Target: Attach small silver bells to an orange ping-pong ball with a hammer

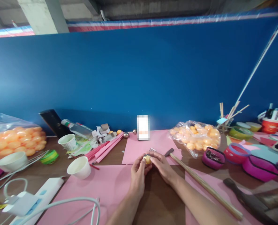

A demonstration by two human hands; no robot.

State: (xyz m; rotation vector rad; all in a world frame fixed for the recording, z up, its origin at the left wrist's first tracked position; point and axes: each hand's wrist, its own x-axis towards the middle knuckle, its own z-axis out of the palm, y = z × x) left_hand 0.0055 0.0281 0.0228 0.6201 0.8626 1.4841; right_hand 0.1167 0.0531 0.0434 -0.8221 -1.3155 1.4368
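A small pale-yellow ball is held over the middle of the table, with something small and dark at its top that I cannot make out. My left hand is closed around its left side, thumb in front. From the right, the fingertips of my right hand pinch the same ball near its top. Just behind my fingers, a small cluster of shiny metal pieces lies on a pink sheet. The dark head of a long wooden-handled hammer rests close to my right hand.
Bags of orange balls and yellow-orange balls stand at both sides. A white paper cup, power strip and looping cable lie left. To the right are a magenta container of metal bits and another hammer.
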